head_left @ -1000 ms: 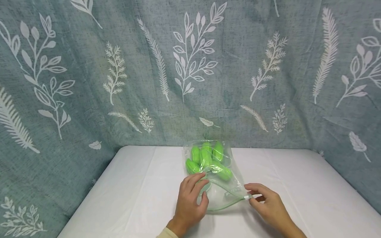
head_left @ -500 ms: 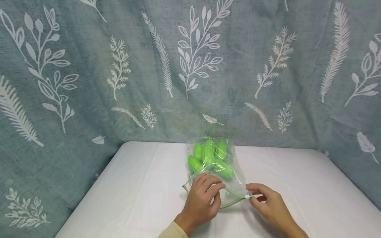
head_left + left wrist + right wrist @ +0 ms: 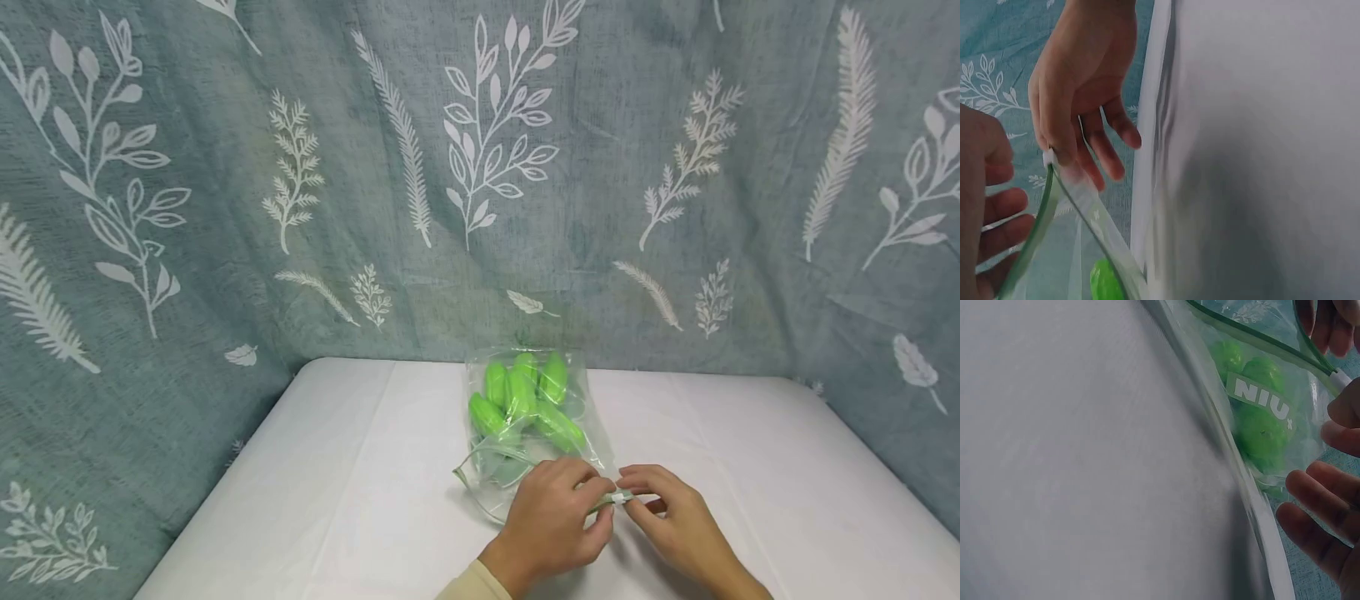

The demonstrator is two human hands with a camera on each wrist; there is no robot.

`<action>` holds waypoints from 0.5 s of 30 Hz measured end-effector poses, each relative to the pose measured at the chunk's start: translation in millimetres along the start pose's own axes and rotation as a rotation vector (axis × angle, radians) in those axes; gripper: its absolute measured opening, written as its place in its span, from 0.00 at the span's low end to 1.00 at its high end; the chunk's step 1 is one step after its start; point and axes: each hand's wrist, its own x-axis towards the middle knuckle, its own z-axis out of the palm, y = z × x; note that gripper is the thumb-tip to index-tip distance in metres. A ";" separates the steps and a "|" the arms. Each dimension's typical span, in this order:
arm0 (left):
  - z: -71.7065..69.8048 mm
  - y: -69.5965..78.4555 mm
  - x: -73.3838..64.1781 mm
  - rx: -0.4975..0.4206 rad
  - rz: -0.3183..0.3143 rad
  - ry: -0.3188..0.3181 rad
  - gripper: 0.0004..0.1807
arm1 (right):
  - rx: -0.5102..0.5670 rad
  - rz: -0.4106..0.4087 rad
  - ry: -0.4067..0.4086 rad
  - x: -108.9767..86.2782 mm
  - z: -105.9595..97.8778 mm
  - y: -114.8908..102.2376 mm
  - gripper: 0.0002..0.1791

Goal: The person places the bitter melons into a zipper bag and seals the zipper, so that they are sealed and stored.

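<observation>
A clear slider zip bag lies on the white table, its mouth toward me and gaping at the left. Inside are several bright green cucumber-shaped things. Along the mouth runs a green zip strip, with a white slider near the right end. My right hand pinches the bag's corner right beside the slider, other fingers loosely bent. Close by on the left, my left hand has thumb and forefinger at the strip, gripping it in the head view. Its fingers lie along the strip in the left wrist view.
The white-covered table ends at a patterned blue-green curtain behind and at both sides. White lettering marks the bag, whose far end lies close to the table's back edge.
My left hand has moved right along the bag's mouth to beside the slider, uncovering the mouth's left end. My right hand stays at the corner.
</observation>
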 end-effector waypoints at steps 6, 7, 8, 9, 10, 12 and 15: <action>6.6 7.9 -0.3 0.082 -0.028 -0.042 0.14 | -0.004 0.028 0.000 -0.6 0.5 0.8 0.13; 7.6 8.5 -0.3 0.093 -0.031 -0.046 0.15 | -0.005 0.030 0.001 -0.5 0.2 0.7 0.13; 8.5 9.1 -0.3 0.101 -0.034 -0.047 0.15 | -0.007 0.030 0.003 -0.4 -0.3 0.7 0.13; 9.5 9.7 -0.3 0.108 -0.038 -0.050 0.15 | -0.008 0.029 0.003 -0.4 -0.8 0.6 0.13; 10.1 10.4 -0.3 0.115 -0.042 -0.053 0.15 | -0.008 0.027 0.003 -0.4 -1.3 0.4 0.12; 11.4 12.0 -0.7 0.123 -0.052 -0.057 0.15 | -0.001 0.017 0.002 -0.5 -2.3 0.1 0.12; 12.8 13.5 -1.9 0.137 -0.065 -0.054 0.15 | 0.013 -0.011 0.010 -0.5 -2.9 -1.0 0.10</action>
